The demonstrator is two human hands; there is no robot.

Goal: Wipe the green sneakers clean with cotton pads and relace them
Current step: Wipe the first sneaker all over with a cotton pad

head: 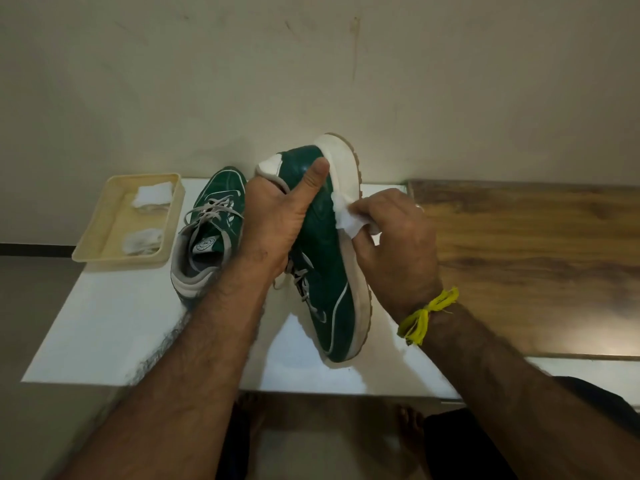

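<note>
We are holding one green sneaker [322,258] tilted up over the middle of the white worktop [104,327], its glossy upper facing us and its thick white sole [346,168] turned right. Our left hand [277,216] is gripping it, thumb lying along the toe, while our right hand [398,244] is pinching a crumpled cotton pad [349,220] against the sole's edge. The second sneaker [211,230] is standing laced near the far edge, partly hidden by our left wrist. A cream plastic tray [93,244] holding used pads [145,240] is sitting at the far left corner. A yellow thread [426,313] is circling our right wrist.
</note>
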